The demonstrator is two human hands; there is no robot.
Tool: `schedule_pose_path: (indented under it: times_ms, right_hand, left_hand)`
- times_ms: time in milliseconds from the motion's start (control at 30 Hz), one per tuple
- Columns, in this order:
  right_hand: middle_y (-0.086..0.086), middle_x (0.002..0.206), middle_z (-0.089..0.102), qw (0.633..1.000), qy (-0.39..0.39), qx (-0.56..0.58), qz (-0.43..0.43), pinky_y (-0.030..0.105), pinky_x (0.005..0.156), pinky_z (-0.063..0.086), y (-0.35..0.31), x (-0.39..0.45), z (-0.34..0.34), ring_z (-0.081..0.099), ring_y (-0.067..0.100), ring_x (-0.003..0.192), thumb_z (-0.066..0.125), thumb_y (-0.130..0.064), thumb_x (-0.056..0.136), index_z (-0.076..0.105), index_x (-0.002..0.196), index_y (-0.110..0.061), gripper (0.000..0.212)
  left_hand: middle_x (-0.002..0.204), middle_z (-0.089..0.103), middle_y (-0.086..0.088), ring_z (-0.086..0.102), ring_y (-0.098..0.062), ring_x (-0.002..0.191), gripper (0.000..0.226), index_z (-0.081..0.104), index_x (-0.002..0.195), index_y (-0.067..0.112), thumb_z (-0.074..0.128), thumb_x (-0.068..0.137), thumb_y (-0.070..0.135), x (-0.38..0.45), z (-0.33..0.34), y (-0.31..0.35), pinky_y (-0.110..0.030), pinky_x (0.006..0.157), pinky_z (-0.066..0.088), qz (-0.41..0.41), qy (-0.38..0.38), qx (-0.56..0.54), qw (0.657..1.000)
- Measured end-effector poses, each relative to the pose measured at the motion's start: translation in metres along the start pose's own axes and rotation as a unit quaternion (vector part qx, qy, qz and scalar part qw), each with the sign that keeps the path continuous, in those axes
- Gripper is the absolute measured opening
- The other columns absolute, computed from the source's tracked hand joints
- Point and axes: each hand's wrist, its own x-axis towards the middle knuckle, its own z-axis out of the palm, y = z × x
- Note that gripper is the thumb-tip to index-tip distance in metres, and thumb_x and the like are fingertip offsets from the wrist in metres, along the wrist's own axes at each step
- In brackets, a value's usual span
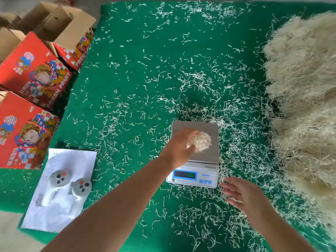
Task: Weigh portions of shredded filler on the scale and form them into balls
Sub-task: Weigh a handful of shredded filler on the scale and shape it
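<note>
A white digital scale [194, 176] with a steel platform [211, 128] stands on the green mat. A small wad of pale shredded filler [201, 141] lies on the platform. My left hand [179, 147] reaches over the scale and grips that wad from its left side, fingers curled round it. My right hand [240, 192] hovers just right of the scale's front, palm up, fingers spread and holding nothing. A big heap of the same filler [305, 91] fills the right side of the mat.
Loose shreds litter the green mat [138, 73]. Red fruit cartons [34, 70] and open brown boxes [54, 20] stand along the left edge. A white sheet [60, 211] with two grey round devices [60, 176] lies at the front left.
</note>
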Motion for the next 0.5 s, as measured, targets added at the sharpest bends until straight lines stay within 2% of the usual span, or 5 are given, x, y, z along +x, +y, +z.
schedule_pose_path:
  times_ms: [100,233,300,400,500]
  right_hand:
    - [0.004,0.107,0.081,1.000,0.000,-0.014,-0.014,0.041,0.086,0.058,-0.014,-0.012,-0.009,0.074,0.024,0.107,0.051,-0.023,0.109,0.070,0.120,-0.010,0.025]
    - [0.006,0.111,0.080,0.999,-0.004,-0.018,-0.036,0.037,0.082,0.060,-0.030,-0.024,-0.014,0.075,0.022,0.106,0.053,-0.024,0.108,0.070,0.120,-0.010,0.025]
    - [0.008,0.115,0.078,0.999,-0.003,-0.016,-0.042,0.039,0.086,0.059,-0.034,-0.033,-0.016,0.074,0.023,0.108,0.052,-0.022,0.109,0.068,0.123,-0.008,0.026]
    - [0.009,0.122,0.075,0.999,-0.009,-0.016,-0.042,0.047,0.102,0.055,-0.036,-0.045,-0.018,0.070,0.024,0.114,0.048,-0.022,0.111,0.065,0.129,-0.006,0.029]
    - [0.012,0.129,0.072,0.998,-0.022,-0.021,-0.057,0.043,0.101,0.054,-0.037,-0.052,-0.018,0.068,0.026,0.119,0.047,-0.018,0.111,0.061,0.136,-0.005,0.032]
  left_hand:
    - [0.146,0.051,0.000,0.047,-0.014,0.136,0.061,0.047,0.150,0.023,0.073,0.095,0.016,-0.003,-0.006,0.004,-0.043,0.121,0.038,0.000,0.012,0.012,1.000]
    - [0.153,0.045,0.011,0.040,-0.011,0.143,0.068,0.044,0.151,0.035,0.076,0.092,0.025,-0.021,-0.027,0.001,-0.045,0.125,0.031,-0.018,0.054,0.054,0.997]
    - [0.153,0.047,0.006,0.040,-0.014,0.144,0.069,0.043,0.153,0.031,0.076,0.093,0.029,-0.039,-0.035,-0.003,-0.048,0.124,0.032,-0.022,0.077,0.085,0.993]
    - [0.151,0.049,0.005,0.041,-0.014,0.142,0.070,0.044,0.154,0.026,0.077,0.092,0.029,-0.059,-0.039,-0.006,-0.049,0.122,0.035,-0.042,0.091,0.095,0.990]
    - [0.149,0.050,0.006,0.042,-0.014,0.141,0.071,0.044,0.154,0.026,0.078,0.091,0.029,-0.066,-0.041,-0.003,-0.050,0.120,0.038,-0.046,0.094,0.089,0.991]
